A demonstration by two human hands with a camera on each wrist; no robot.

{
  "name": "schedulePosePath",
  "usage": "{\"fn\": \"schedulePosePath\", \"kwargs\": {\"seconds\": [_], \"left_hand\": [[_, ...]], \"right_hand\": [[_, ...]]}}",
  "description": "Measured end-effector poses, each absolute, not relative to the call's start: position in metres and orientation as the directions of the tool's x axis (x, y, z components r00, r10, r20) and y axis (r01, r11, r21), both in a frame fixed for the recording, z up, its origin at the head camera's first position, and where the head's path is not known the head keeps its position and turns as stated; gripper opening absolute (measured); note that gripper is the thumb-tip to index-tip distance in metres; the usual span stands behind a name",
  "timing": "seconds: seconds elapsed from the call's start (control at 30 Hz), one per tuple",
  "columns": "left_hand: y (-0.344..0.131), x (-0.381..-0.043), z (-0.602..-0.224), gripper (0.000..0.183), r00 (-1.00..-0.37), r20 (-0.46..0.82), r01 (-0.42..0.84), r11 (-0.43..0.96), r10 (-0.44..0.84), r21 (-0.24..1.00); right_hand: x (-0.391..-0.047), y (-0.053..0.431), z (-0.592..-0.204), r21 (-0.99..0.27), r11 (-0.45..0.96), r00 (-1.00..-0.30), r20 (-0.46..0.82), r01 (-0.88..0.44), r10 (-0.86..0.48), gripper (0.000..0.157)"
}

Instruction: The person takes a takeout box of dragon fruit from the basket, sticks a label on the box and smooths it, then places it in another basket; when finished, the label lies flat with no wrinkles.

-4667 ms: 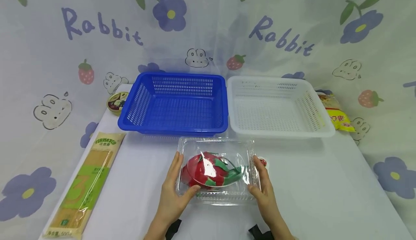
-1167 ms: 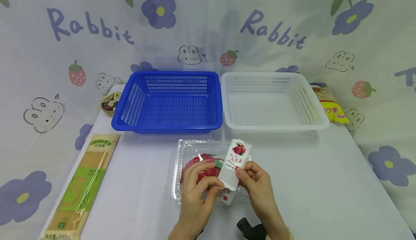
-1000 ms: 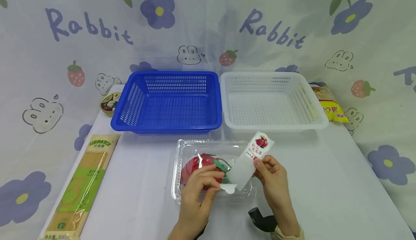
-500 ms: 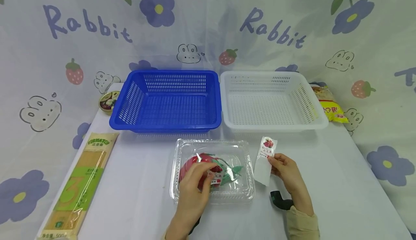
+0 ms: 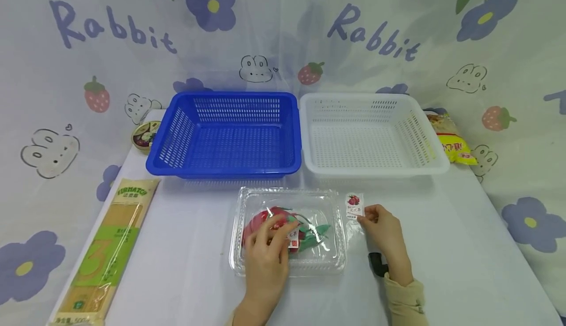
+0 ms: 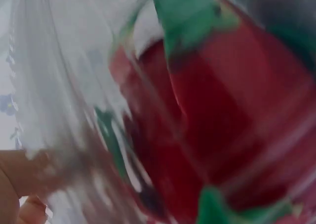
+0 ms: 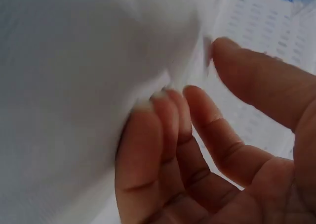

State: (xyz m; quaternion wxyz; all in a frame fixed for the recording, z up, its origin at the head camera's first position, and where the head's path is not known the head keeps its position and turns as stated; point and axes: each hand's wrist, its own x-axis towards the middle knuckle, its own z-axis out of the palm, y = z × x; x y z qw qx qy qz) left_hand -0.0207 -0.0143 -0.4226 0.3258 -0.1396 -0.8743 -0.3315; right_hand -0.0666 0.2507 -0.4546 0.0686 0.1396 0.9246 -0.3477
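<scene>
A red dragon fruit [image 5: 265, 218] with green scales lies inside a clear plastic box [image 5: 333, 262] at the table's front middle. My left hand [image 5: 267, 255] is over the lid, its thumb and fingers pinching a small white sticker [image 5: 293, 238] with red print. The fingers partly cover the sticker, and the left wrist view is blurred. To the right of the box, my right hand [image 5: 384, 232] touches the edge of a label strip [image 5: 355, 205] printed with dragon fruit. In the right wrist view a gap shows between the thumb [image 7: 256, 75] and forefinger [image 7: 217, 127].
Behind the box stand a blue basket [image 5: 223, 171] and a white basket [image 5: 376, 170], side by side. A noodle pack [image 5: 106, 252] lies along the left edge. A round tin [image 5: 145, 137] and a yellow snack bag [image 5: 455, 144] sit beyond the baskets' outer sides.
Both hands earlier held the box's sides. The sticker was then peeled off its strip. The right hand has moved right and lowered the strip to the table; the left has brought the sticker over the lid.
</scene>
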Motion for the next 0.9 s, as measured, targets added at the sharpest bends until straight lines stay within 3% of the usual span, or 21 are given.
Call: {"fn": "schedulePosePath", "kwargs": {"seconds": [0.13,0.23,0.3,0.37,0.47,0.5,0.6,0.7,0.9], "left_hand": [[-0.017,-0.019,-0.423,0.044,-0.754,0.656,0.396,0.786,-0.017,0.475],[-0.023,-0.019,-0.422,0.059,-0.773,0.633,0.349,0.805,-0.042,0.480],[-0.026,-0.020,-0.422,0.073,-0.787,0.614,0.329,0.808,-0.051,0.489],[-0.028,-0.021,-0.423,0.077,-0.795,0.605,0.323,0.806,-0.053,0.496],[-0.032,-0.021,-0.425,0.059,-0.794,0.606,0.329,0.803,-0.049,0.496],[-0.033,-0.021,-0.426,0.050,-0.791,0.611,0.339,0.802,-0.041,0.492],[-0.036,-0.022,-0.428,0.033,-0.786,0.619,0.359,0.814,-0.001,0.457],[-0.039,-0.024,-0.428,0.021,-0.793,0.607,0.364,0.831,0.041,0.420],[-0.044,-0.026,-0.427,0.036,-0.838,0.530,0.316,0.908,0.131,0.276]], "right_hand": [[-0.058,0.241,-0.443,-0.605,0.745,-0.959,-0.146,0.282,0.244,0.041],[-0.047,0.228,-0.430,-0.613,0.757,-0.958,-0.003,0.229,0.287,0.037],[-0.038,0.215,-0.423,-0.628,0.770,-0.940,0.187,0.109,0.285,0.029],[-0.028,0.199,-0.418,-0.628,0.777,-0.889,0.379,-0.044,0.256,0.022],[-0.015,0.171,-0.418,-0.573,0.751,-0.787,0.606,-0.329,0.118,0.007],[-0.013,0.162,-0.420,-0.553,0.726,-0.760,0.646,-0.410,0.063,0.009],[-0.009,0.138,-0.427,-0.484,0.677,-0.719,0.688,-0.554,-0.096,0.028],[-0.011,0.123,-0.432,-0.430,0.709,-0.732,0.657,-0.559,-0.178,0.033],[-0.021,0.109,-0.432,-0.286,0.854,-0.790,0.576,-0.434,-0.209,0.027]]}}
